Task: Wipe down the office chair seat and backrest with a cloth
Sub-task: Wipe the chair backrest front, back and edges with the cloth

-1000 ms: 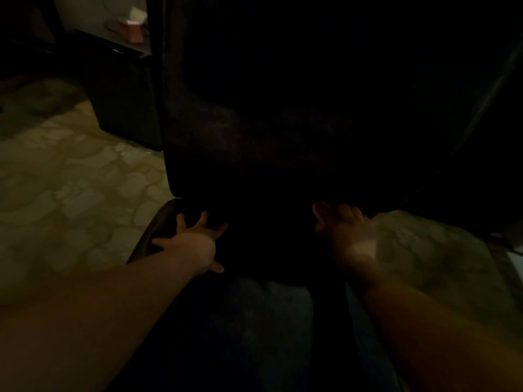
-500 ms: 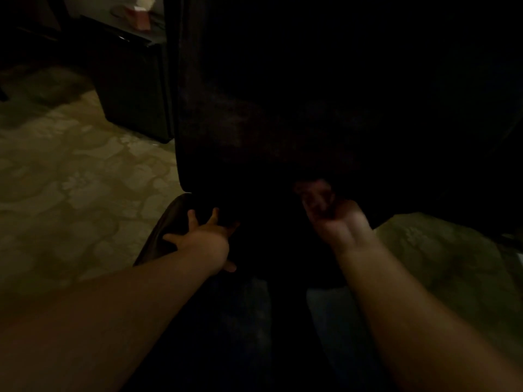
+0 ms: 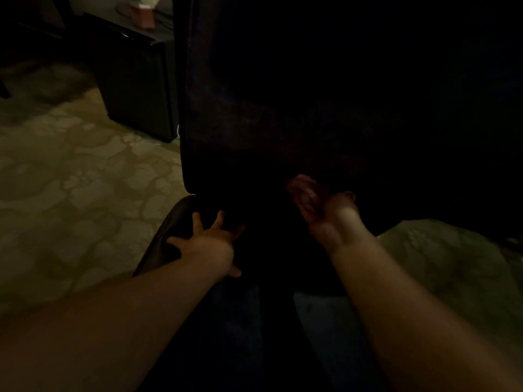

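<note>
The scene is very dark. The black backrest (image 3: pixel 283 108) of the office chair fills the middle and right of the view. Below it the seat (image 3: pixel 167 236) shows only as a glossy dark left edge. My left hand (image 3: pixel 206 244) rests on that edge with its fingers spread. My right hand (image 3: pixel 317 205) is raised to the backrest's lower edge, palm turned toward me and fingers reaching up against the fabric. No cloth can be made out in the dark.
A low black cabinet (image 3: pixel 135 80) stands at the back left with a small reddish box (image 3: pixel 145 17) on top. Pale patterned floor (image 3: pixel 70 179) lies to the left and also at the right. My dark trouser legs (image 3: pixel 235 335) are below the seat.
My right hand has lifted and turned from palm-down to palm facing me at the backrest's lower edge. My left hand has stayed on the seat edge. The view has shifted slightly.
</note>
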